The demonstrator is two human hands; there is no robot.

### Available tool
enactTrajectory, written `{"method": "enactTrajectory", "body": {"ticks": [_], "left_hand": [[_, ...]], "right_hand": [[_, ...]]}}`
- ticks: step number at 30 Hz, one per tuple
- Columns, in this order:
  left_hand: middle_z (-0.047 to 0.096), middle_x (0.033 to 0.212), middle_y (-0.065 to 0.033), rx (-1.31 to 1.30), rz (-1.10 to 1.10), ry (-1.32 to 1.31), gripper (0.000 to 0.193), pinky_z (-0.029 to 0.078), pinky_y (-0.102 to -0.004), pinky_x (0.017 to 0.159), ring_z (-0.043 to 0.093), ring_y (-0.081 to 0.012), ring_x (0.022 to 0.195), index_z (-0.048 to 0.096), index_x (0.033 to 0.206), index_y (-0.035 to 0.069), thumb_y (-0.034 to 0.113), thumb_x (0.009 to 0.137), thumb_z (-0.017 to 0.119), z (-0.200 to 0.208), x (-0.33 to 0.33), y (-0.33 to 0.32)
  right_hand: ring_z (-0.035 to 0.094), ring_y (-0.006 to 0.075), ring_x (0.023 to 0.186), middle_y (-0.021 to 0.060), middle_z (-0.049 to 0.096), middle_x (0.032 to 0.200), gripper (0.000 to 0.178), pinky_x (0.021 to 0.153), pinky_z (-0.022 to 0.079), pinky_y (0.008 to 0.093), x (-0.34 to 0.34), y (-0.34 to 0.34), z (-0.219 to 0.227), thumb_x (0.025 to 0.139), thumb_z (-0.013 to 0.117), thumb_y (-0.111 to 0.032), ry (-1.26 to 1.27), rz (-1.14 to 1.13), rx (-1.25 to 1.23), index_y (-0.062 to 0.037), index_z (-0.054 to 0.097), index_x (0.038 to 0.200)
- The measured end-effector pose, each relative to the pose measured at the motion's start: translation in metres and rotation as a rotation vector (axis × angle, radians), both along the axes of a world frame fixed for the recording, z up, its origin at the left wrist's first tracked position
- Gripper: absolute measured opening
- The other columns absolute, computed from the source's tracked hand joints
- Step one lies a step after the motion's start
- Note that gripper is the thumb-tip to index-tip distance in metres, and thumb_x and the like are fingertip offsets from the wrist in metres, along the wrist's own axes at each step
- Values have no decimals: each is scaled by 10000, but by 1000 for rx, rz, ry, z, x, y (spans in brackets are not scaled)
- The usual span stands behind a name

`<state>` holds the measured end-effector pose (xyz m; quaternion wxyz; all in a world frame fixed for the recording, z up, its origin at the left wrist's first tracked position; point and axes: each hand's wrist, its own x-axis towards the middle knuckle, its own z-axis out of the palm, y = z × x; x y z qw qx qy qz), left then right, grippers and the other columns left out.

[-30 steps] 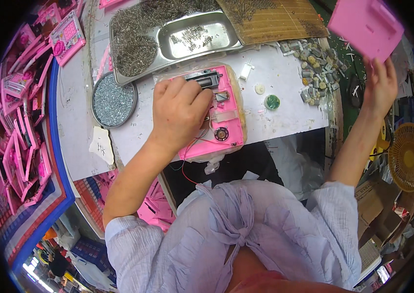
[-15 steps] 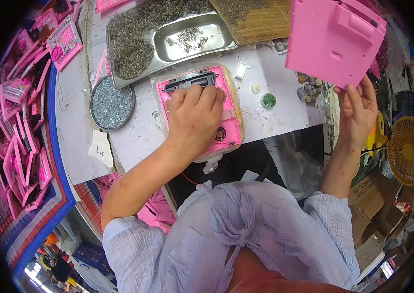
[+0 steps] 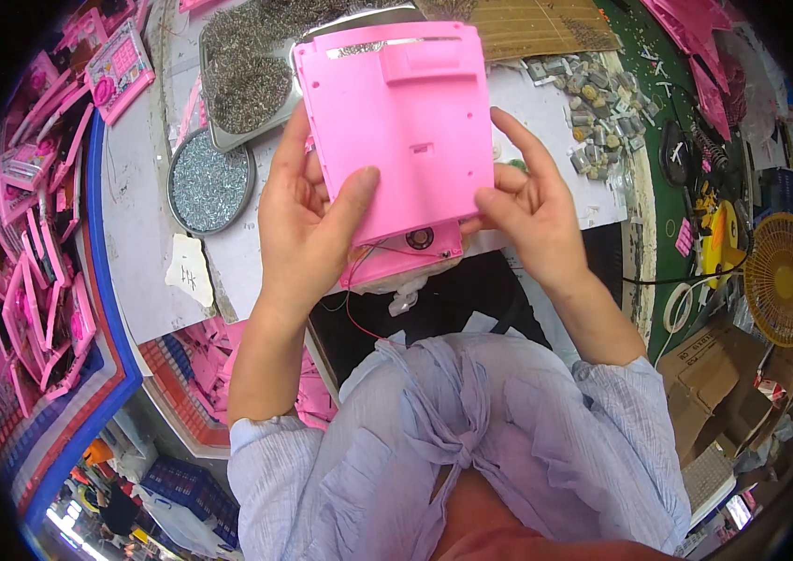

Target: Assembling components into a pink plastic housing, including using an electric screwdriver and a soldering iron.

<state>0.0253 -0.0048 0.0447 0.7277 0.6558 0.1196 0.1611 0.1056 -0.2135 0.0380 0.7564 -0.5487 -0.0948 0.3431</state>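
A flat pink plastic cover point(image 3: 396, 140) is held up in front of me by both hands. My left hand point(image 3: 308, 210) grips its left edge, with the thumb across its face. On the lower right edge, my right hand point(image 3: 532, 201) closes with thumb and fingers. The cover has a long slot near its top, a raised block and a small opening in the middle. Below it lies a pink housing point(image 3: 448, 251), mostly hidden by the cover; a round black part point(image 3: 420, 237) and thin wires show at its near end.
A round dish of small metal screws point(image 3: 212, 182) and a metal tray of tiny springs point(image 3: 245, 93) are at left. Small metal parts point(image 3: 598, 122) lie at right. Pink toy-like panels point(image 3: 41, 290) pile up far left. A yellow basket point(image 3: 783, 280) is at far right.
The pink cover has come from the upper right to the middle, over the housing. My left hand has left the housing and now grips the cover too.
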Motion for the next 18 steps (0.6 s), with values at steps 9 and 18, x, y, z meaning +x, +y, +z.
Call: {"method": "enactTrajectory", "body": {"ticks": [9,18], "left_hand": [[715,898,-246,876,-43,343,813,559,-402,652,719,-357,714,318,1521,-80,309,919,702,-20,-33,11],[694,792,-190,728,6,335,805,528,-383,599,687,-301,637,332,1524,-57,293,910,719,-28,-50,12]], "right_hand": [[522,214,516,74,504,590,603,535,414,342,-25,-8,-25,960,647,-129,-786,164,-650,-61,406,1508],[484,179,544,77,489,603,542,562,401,319,-19,-10,-29,961,621,-105,-772,321,-544,-82,471,1481]]}}
